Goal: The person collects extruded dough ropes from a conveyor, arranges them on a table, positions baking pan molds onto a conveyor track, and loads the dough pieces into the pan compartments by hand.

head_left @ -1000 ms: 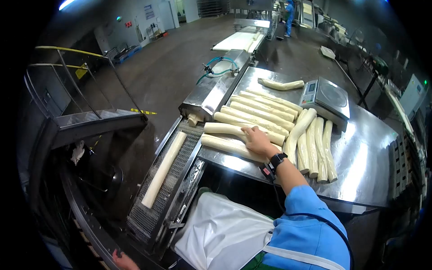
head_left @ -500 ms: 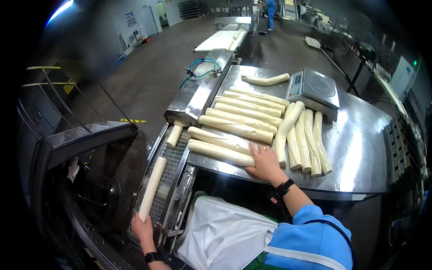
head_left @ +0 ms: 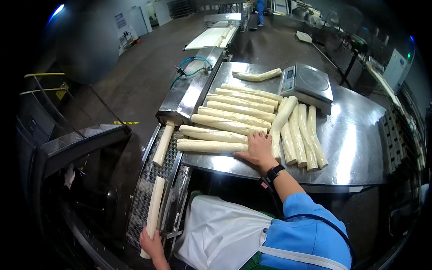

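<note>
My left hand is closed around the near part of a smooth, cream-coloured log, which lies along the mesh conveyor. Its lower end shows just past my fingers. Farther up the belt, a second log sticks out of the metal housing. My right hand lies with fingers spread over the right ends of the two nearest logs, including the front log by the table edge. Several similar logs lie side by side behind it, and others lie lengthwise to the right.
The steel table carries a digital scale and one bent log at the back. Beyond the housing runs a white belt. Metal steps with a railing stand left. A person in blue is far off.
The log at the housing has come farther out along the belt. My left hand and its log have moved nearer to me. My right hand has shifted slightly forward on the log ends.
</note>
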{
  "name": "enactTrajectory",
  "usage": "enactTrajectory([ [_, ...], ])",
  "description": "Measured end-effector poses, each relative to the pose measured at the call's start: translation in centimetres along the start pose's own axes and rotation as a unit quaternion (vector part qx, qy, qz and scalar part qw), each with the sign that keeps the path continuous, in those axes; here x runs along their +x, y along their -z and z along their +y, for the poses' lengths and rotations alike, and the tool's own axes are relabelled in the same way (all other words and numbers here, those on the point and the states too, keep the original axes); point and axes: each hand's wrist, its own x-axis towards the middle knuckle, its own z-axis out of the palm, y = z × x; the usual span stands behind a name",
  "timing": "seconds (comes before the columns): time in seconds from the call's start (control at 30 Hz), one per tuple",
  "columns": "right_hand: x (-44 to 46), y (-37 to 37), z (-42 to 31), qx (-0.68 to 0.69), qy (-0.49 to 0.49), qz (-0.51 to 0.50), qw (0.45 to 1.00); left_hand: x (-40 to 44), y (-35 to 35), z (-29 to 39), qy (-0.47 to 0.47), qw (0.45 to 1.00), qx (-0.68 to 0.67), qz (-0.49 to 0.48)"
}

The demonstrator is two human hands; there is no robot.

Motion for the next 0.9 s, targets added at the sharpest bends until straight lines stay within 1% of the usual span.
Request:
enactTrajectory([
  [0.03, 0.2, 0.8, -0.4, 0.003, -0.009, -0.012, 1.000, -0.6, -0.2, -1.9, 0.048, 0.999, 0.021, -0.008],
  [0.07, 0.1, 0.7, -0.4, 0.005, -0.009, -0.013, 1.000, -1.7, -0.2, -3.5, 0.048, 0.999, 0.024, -0.008],
  [0.13, -0.3, 0.5, -0.2, 0.012, -0.007, -0.002, 1.000, -3.3, 0.3, -5.5, 0.005, 0.992, 0.106, 0.064],
  [0.17, -0.5, 0.9, -0.3, 0.013, -0.008, -0.004, 1.000, -4.0, 4.0, -0.6, 0.018, 0.993, 0.071, 0.096],
  [0.23, -0.8, 2.0, -0.6, 0.028, -0.047, -0.102, 0.993, -4.8, 4.1, -1.9, 0.030, 0.993, 0.056, 0.095],
  [0.27, -1.3, 1.7, -0.6, 0.030, -0.048, -0.105, 0.993, -5.2, 4.2, -2.4, 0.042, 0.994, 0.039, 0.098],
  [0.3, -2.0, 1.3, -0.6, 0.024, -0.015, -0.037, 0.999, -5.3, 4.4, -2.5, 0.042, 0.994, 0.043, 0.096],
  [0.33, -2.7, 1.0, -0.7, 0.019, 0.017, 0.032, 0.999, -5.6, 4.7, -2.4, 0.066, 0.992, 0.053, 0.089],
  [0.37, -3.3, 0.8, -1.0, 0.022, 0.016, 0.028, 0.999, -5.8, 4.9, -2.2, 0.090, 0.991, 0.063, 0.083],
  [0.4, -3.9, 0.9, -1.5, 0.028, 0.045, 0.061, 0.997, -5.9, 5.4, -1.3, 0.089, 0.990, 0.066, 0.082],
  [0.43, -4.5, 1.1, -2.0, 0.035, 0.072, 0.094, 0.992, -5.9, 6.1, 0.1, 0.151, 0.986, 0.051, 0.057],
  [0.47, -5.2, 1.4, -2.8, 0.036, 0.068, 0.093, 0.993, -5.8, 6.5, 0.9, 0.212, 0.976, 0.035, 0.033],
  [0.5, -5.8, 1.7, -4.0, 0.141, 0.099, 0.085, 0.981, -6.0, 6.0, 0.0, 0.211, 0.976, 0.039, 0.032],
  [0.53, -6.5, 1.7, -5.2, 0.244, 0.130, 0.077, 0.958, -6.5, 5.3, -1.2, 0.297, 0.938, -0.176, 0.018],
  [0.57, -7.1, 1.3, -6.5, 0.345, 0.136, -0.003, 0.928, -7.0, 4.9, -2.4, 0.368, 0.849, -0.380, 0.005],
  [0.6, -7.7, 0.9, -7.9, 0.441, 0.142, -0.082, 0.882, -7.9, 6.4, 2.5, 0.351, 0.794, -0.497, 0.001],
  [0.67, -9.3, -0.3, -11.4, 0.506, 0.194, -0.146, 0.828, -7.0, 5.7, 3.5, 0.404, 0.748, -0.515, -0.108],
  [0.7, -10.0, -0.4, -13.4, 0.553, 0.159, -0.281, 0.768, -6.8, 4.4, 3.1, 0.358, 0.715, -0.583, -0.145],
  [0.73, -10.5, -0.4, -15.4, 0.585, 0.120, -0.409, 0.690, -6.6, 3.5, 2.9, 0.307, 0.675, -0.646, -0.180],
  [0.77, -10.7, -0.8, -17.1, 0.648, 0.052, -0.524, 0.550, -5.8, 5.4, 9.0, 0.329, 0.710, -0.606, -0.145],
  [0.8, -10.5, -1.1, -18.7, 0.682, -0.018, -0.619, 0.389, -5.0, 5.2, 9.5, 0.254, 0.726, -0.602, -0.216],
  [0.87, -9.7, -0.9, -21.1, 0.739, -0.100, -0.654, 0.128, -3.6, 5.9, 13.0, 0.149, 0.708, -0.622, -0.298],
  [0.9, -8.5, 0.3, -21.7, 0.780, -0.130, -0.601, 0.119, -2.8, 6.3, 14.8, 0.102, 0.726, -0.588, -0.342],
])
